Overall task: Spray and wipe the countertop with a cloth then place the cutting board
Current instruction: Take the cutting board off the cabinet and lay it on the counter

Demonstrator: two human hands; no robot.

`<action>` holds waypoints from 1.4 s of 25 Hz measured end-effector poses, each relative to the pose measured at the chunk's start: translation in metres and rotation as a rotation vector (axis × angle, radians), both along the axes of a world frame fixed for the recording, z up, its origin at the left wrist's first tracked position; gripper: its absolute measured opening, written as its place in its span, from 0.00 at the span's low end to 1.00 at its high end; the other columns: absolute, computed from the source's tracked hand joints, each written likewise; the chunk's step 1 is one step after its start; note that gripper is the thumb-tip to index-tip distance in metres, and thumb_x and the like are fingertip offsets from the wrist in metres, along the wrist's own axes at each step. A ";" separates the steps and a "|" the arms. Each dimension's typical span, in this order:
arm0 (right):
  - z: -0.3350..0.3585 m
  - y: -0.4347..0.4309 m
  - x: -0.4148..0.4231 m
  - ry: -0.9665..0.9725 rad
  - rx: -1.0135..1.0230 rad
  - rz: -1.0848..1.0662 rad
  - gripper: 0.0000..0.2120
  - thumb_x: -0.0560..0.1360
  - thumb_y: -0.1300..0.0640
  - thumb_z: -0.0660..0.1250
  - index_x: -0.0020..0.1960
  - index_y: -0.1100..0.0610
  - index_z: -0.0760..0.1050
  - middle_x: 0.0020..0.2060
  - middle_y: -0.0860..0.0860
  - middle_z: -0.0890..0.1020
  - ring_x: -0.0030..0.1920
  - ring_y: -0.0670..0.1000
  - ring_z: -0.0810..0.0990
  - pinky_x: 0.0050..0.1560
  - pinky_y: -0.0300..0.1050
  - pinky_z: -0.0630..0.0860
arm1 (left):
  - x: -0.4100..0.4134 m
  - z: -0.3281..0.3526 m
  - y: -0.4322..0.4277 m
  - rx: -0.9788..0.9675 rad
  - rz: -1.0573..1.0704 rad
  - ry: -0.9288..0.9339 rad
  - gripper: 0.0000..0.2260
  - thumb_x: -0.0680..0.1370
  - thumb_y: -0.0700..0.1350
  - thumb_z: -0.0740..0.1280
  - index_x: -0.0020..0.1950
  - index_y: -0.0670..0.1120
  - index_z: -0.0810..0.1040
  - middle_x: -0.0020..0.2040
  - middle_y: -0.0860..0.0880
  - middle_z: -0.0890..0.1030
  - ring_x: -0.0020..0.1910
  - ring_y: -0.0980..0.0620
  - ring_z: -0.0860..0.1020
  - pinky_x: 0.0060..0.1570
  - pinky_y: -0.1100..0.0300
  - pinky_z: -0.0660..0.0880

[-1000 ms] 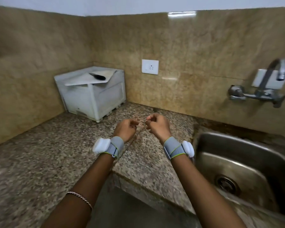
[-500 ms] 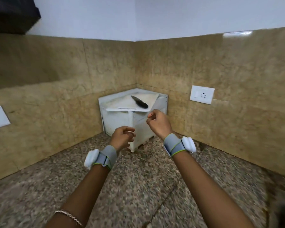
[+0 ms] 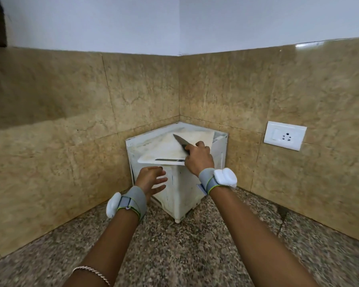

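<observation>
I see the speckled granite countertop (image 3: 174,255) running into the tiled corner, where a scuffed white box (image 3: 180,193) stands. The pale cutting board (image 3: 162,150) lies on top of that box, its front edge jutting past the box. My right hand (image 3: 198,157) is over the board, fingers curled round the handle of a knife (image 3: 179,140) whose blade rests on the board. My left hand (image 3: 151,181) hangs just in front of the box, fingers spread and grasping nothing. A white wall socket (image 3: 284,135) sits to the right.
</observation>
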State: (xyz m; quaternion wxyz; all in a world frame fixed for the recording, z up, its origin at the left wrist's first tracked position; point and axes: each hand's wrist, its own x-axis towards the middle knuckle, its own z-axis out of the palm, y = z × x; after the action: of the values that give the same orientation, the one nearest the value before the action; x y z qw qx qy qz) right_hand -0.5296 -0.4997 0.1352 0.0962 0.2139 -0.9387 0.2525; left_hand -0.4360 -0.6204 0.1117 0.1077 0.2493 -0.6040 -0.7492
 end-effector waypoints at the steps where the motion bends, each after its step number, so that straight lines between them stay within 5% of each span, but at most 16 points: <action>1: -0.003 -0.001 -0.005 -0.014 0.025 0.002 0.19 0.75 0.62 0.58 0.66 0.56 0.71 0.64 0.60 0.66 0.64 0.64 0.64 0.61 0.53 0.67 | -0.006 -0.001 -0.001 0.057 -0.003 0.003 0.05 0.80 0.41 0.61 0.55 0.43 0.72 0.56 0.43 0.77 0.54 0.45 0.77 0.54 0.49 0.74; 9: -0.018 -0.013 -0.036 -0.056 0.042 0.031 0.16 0.75 0.67 0.58 0.61 0.61 0.75 0.62 0.61 0.68 0.63 0.62 0.68 0.63 0.52 0.69 | -0.052 -0.009 -0.006 0.463 0.021 0.118 0.09 0.77 0.42 0.63 0.39 0.43 0.78 0.40 0.47 0.74 0.40 0.52 0.71 0.43 0.58 0.73; 12: -0.018 -0.017 -0.039 -0.043 -0.006 -0.001 0.17 0.76 0.67 0.56 0.63 0.63 0.74 0.63 0.62 0.68 0.64 0.64 0.68 0.64 0.52 0.68 | -0.050 -0.012 -0.020 0.489 0.245 0.141 0.04 0.76 0.39 0.62 0.50 0.42 0.74 0.42 0.48 0.73 0.41 0.52 0.72 0.35 0.60 0.71; 15: -0.016 -0.019 -0.039 -0.044 -0.008 -0.021 0.16 0.77 0.66 0.58 0.64 0.64 0.72 0.64 0.64 0.67 0.65 0.65 0.67 0.66 0.53 0.66 | -0.034 -0.013 -0.038 0.369 0.412 0.170 0.18 0.77 0.35 0.60 0.67 0.43 0.68 0.53 0.44 0.74 0.48 0.47 0.75 0.39 0.55 0.76; 18: -0.017 -0.024 -0.034 -0.040 0.012 -0.047 0.14 0.77 0.66 0.57 0.62 0.66 0.72 0.64 0.65 0.68 0.64 0.65 0.67 0.64 0.54 0.66 | -0.008 -0.006 -0.062 0.295 0.520 0.219 0.19 0.78 0.33 0.57 0.68 0.43 0.66 0.48 0.43 0.76 0.41 0.45 0.77 0.37 0.49 0.77; 24: -0.020 -0.046 -0.015 0.085 0.061 -0.102 0.13 0.78 0.61 0.59 0.59 0.64 0.74 0.65 0.63 0.68 0.66 0.64 0.64 0.67 0.56 0.61 | 0.048 0.003 -0.099 0.215 0.668 0.255 0.18 0.78 0.32 0.56 0.68 0.41 0.63 0.51 0.43 0.74 0.40 0.45 0.76 0.33 0.49 0.76; 28: -0.012 -0.076 0.016 0.156 0.027 0.080 0.16 0.75 0.61 0.60 0.62 0.63 0.72 0.65 0.62 0.67 0.66 0.62 0.63 0.70 0.53 0.58 | 0.077 -0.009 -0.106 0.202 0.674 0.264 0.08 0.80 0.34 0.55 0.52 0.41 0.72 0.43 0.43 0.75 0.25 0.48 0.78 0.27 0.54 0.77; 30: -0.009 -0.090 0.033 0.164 -0.036 0.150 0.18 0.74 0.63 0.60 0.63 0.63 0.71 0.66 0.61 0.67 0.66 0.61 0.64 0.69 0.51 0.59 | 0.094 -0.014 -0.110 0.230 0.673 0.254 0.10 0.81 0.35 0.53 0.44 0.44 0.71 0.38 0.44 0.75 0.17 0.50 0.74 0.23 0.58 0.75; 35: -0.017 -0.131 0.098 0.087 -0.076 0.321 0.19 0.73 0.64 0.59 0.64 0.63 0.71 0.64 0.62 0.69 0.64 0.62 0.65 0.65 0.53 0.64 | 0.174 -0.030 -0.136 0.316 0.660 0.282 0.13 0.81 0.33 0.50 0.41 0.44 0.68 0.29 0.45 0.69 0.15 0.52 0.64 0.20 0.69 0.65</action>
State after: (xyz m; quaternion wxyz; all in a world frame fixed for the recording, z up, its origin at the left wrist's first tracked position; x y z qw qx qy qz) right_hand -0.4318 -0.6305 0.1180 0.1030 0.3679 -0.8773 0.2905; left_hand -0.2618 -0.7563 0.0813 0.3849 0.3383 -0.3479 -0.7851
